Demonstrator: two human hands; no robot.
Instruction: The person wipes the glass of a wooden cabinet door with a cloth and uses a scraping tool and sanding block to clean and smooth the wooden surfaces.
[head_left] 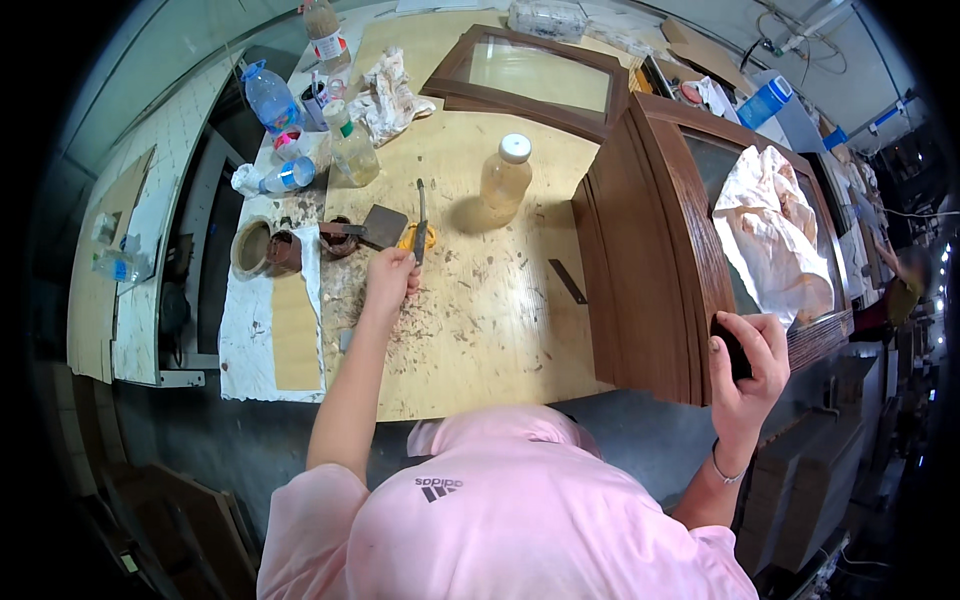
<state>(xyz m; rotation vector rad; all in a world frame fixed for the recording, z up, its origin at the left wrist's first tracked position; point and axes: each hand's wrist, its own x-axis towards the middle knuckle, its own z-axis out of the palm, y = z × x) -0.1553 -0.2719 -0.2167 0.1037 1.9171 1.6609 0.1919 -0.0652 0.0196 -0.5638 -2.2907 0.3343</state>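
My left hand is closed around the lower end of a slim dark tool with a thin, slightly bent shaft; its exact kind is unclear. Just beyond lie a small yellow item and a flat dark square piece. Beside them stand two brown-stained pots, one with a dark flat-handled tool across it. My right hand grips a rounded black block at the near edge of stacked brown wooden glazed doors. A stained white cloth lies on the top door.
Brown flakes dot the pale wooden table. A capped bottle of yellowish liquid stands mid-table, near a dark strip. Several bottles and a crumpled cloth crowd the far left. Another glazed door lies behind. A person is at far right.
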